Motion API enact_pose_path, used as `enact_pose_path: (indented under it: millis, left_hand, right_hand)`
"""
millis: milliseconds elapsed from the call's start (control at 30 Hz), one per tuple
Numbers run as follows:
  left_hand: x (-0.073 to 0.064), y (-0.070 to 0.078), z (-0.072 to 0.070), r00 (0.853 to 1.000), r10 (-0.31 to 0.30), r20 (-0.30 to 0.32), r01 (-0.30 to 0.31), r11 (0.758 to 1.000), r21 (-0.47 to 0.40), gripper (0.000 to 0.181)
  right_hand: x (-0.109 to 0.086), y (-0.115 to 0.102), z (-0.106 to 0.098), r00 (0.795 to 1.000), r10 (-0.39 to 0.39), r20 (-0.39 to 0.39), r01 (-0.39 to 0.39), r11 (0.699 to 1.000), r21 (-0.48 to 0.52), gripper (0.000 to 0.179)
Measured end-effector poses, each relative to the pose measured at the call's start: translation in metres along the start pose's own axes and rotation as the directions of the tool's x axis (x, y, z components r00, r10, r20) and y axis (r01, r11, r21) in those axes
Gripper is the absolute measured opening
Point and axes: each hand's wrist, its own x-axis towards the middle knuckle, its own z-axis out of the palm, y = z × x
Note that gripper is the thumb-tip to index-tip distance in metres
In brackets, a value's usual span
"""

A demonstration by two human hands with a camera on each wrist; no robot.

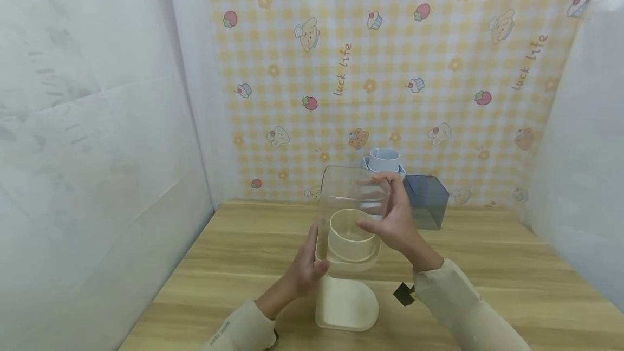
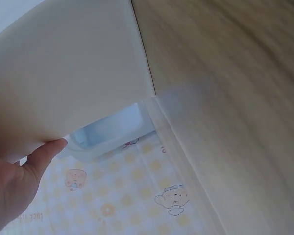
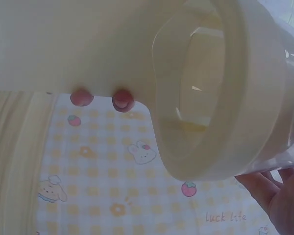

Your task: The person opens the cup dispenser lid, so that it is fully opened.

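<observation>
In front of me stands a cream plastic stand [image 1: 347, 305] with a flat rounded base and a ring-shaped collar [image 1: 353, 251] above it. A clear plastic container [image 1: 341, 188] sits at its top, seen around and above the collar. My left hand [image 1: 304, 267] grips the left side of the stand, thumb [image 2: 54, 147] on one face and fingertips [image 3: 123, 100] at its edge. My right hand [image 1: 397, 218] holds the clear container from the right, thumb in front and fingers bent over its upper part. In the right wrist view the collar's opening faces the camera.
Behind my right hand are a pale blue part with a round collar [image 1: 385, 160] and a dark blue see-through box [image 1: 426, 202] on the wooden table [image 1: 244, 264]. A patterned yellow-check cloth [image 1: 390, 69] hangs at the back, with white sheets at both sides.
</observation>
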Motion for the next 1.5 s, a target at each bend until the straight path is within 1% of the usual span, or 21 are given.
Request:
enact_pose_path:
  millis: [100,200,333,433,533,567,633,733,767,833,900,1033,1100,1200,1367,1433,1500]
  left_hand:
    - [0.0009,0.0009,-0.0006,1.0,0.0,-0.001,0.0,1.0,0.015,0.095]
    - [0.0009,0.0005,-0.0008,1.0,0.004,0.002,-0.004,1.0,0.021,0.093]
    - [0.0006,-0.0009,0.0004,1.0,0.007,0.017,-0.007,1.0,0.018,0.09]
    - [0.001,-0.0022,0.0016,1.0,0.002,0.029,-0.003,1.0,0.017,0.089]
    - [0.0015,-0.0029,0.0022,0.999,-0.004,0.034,0.003,1.0,0.019,0.09]
    - [0.0014,-0.0031,0.0023,0.999,-0.007,0.034,0.006,1.0,0.02,0.09]
    - [0.0009,-0.0032,0.0023,0.999,-0.013,0.035,0.012,1.0,0.019,0.092]
    - [0.0002,-0.0027,0.0019,0.999,-0.021,0.042,0.02,1.0,0.016,0.092]
    - [0.0001,-0.0026,0.0019,0.999,-0.026,0.042,0.026,1.0,0.015,0.091]
    - [0.0001,-0.0024,0.0018,0.998,-0.034,0.045,0.033,0.999,0.018,0.088]
    - [0.0004,-0.002,0.0016,0.998,-0.039,0.052,0.038,0.999,0.019,0.086]
    - [0.0006,-0.0007,0.001,0.997,-0.05,0.059,0.049,0.999,0.024,0.087]
    - [0.0,-0.0002,0.0004,0.997,-0.054,0.053,0.052,0.998,0.032,0.088]
    - [-0.001,-0.0004,0.0001,0.998,-0.051,0.04,0.049,0.998,0.044,0.089]
    - [0.0034,0.0,0.0035,0.997,-0.067,0.026,0.065,0.996,0.068,0.088]
    - [0.0051,0.0,0.005,0.997,-0.075,0.023,0.073,0.995,0.069,0.087]
    - [0.0049,-0.0008,0.0056,0.997,-0.072,0.023,0.07,0.995,0.068,0.087]
  right_hand:
    - [0.0008,-0.0006,0.0,1.0,0.007,-0.012,-0.007,0.999,0.032,0.069]
    - [0.0007,-0.0002,0.0005,0.999,-0.026,-0.028,0.026,0.999,0.024,0.07]
    - [-0.0006,0.0009,0.0006,0.99,-0.129,-0.05,0.129,0.992,0.003,0.076]
    - [0.0006,0.0024,-0.0003,0.975,-0.218,-0.053,0.219,0.976,0.011,0.081]
    - [0.0022,0.0045,-0.0012,0.961,-0.272,-0.046,0.272,0.962,-0.003,0.082]
    - [0.0022,0.0051,-0.0013,0.961,-0.275,-0.041,0.275,0.961,-0.01,0.083]
    - [0.0009,0.0059,-0.0012,0.966,-0.256,-0.025,0.256,0.967,-0.016,0.085]
    - [-0.0021,0.006,-0.0005,0.983,-0.18,0.02,0.18,0.984,0.013,0.088]
    - [-0.0028,0.0057,-0.0001,0.987,-0.157,0.036,0.157,0.987,0.026,0.089]
    - [-0.0032,0.0053,0.0008,0.988,-0.142,0.057,0.14,0.989,0.044,0.091]
    - [-0.003,0.0056,0.002,0.984,-0.171,0.057,0.168,0.984,0.052,0.091]
    - [-0.0018,0.0069,0.0043,0.961,-0.274,0.029,0.273,0.962,0.026,0.09]
    - [-0.0013,0.0074,0.0052,0.956,-0.292,0.025,0.292,0.957,0.008,0.089]
    - [-0.0008,0.0078,0.0057,0.962,-0.274,0.022,0.274,0.962,0.001,0.088]
    - [0.0016,0.0033,0.0026,0.991,-0.133,-0.023,0.134,0.991,0.011,0.094]
    - [0.0019,0.0012,0.0014,0.996,-0.074,-0.041,0.075,0.997,0.021,0.092]
    - [0.001,0.0003,0.0017,0.998,-0.039,-0.058,0.041,0.999,0.031,0.085]
